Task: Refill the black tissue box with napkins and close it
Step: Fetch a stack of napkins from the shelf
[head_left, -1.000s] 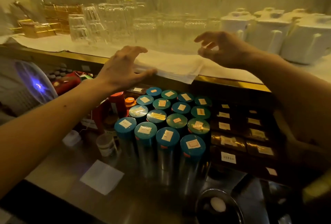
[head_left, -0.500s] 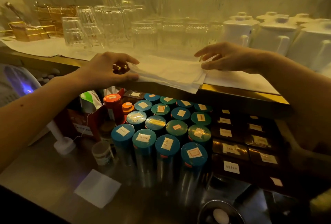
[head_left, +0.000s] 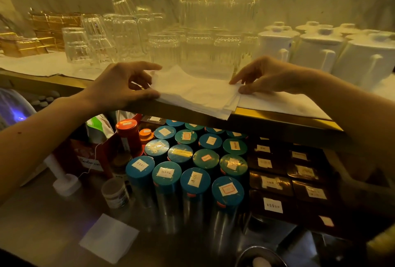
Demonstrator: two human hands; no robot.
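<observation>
1. Racks (head_left: 32, 38) of gold wire sit at the far left of the upper shelf (head_left: 277, 115); below them a small fan (head_left: 12, 108) glows blue.
2. Clear glasses (head_left: 119, 36) stand upside down in rows on the white cloth at the back of the shelf.
3. My left hand (head_left: 124, 87) grips the left edge of the napkins (head_left: 196, 93), with the thumb along the front, the index finger stretched over the top and the other fingers curled.
4. The napkins lie as a white stack on the shelf's front edge, just in front of the ribbed glasses. The near corner hangs a little past the gold rim.
5. My right hand (head_left: 265, 76) is well apart from the left, at the stack's right corner. It pinches that corner lightly between index fingertip and thumb tip.
6. White lidded teapots (head_left: 320, 49) crowd the right end of the shelf.
7. On the steel counter (head_left: 42, 224) below, a single white paper square (head_left: 109, 238) lies flat at the left, near a small jar (head_left: 115, 194) and an orange tin (head_left: 127, 132).
8. Tall canisters (head_left: 192, 164) with teal lids and paper labels stand packed together in the middle.
9. Dark labelled boxes (head_left: 277, 181) are stacked just to the right of them
</observation>
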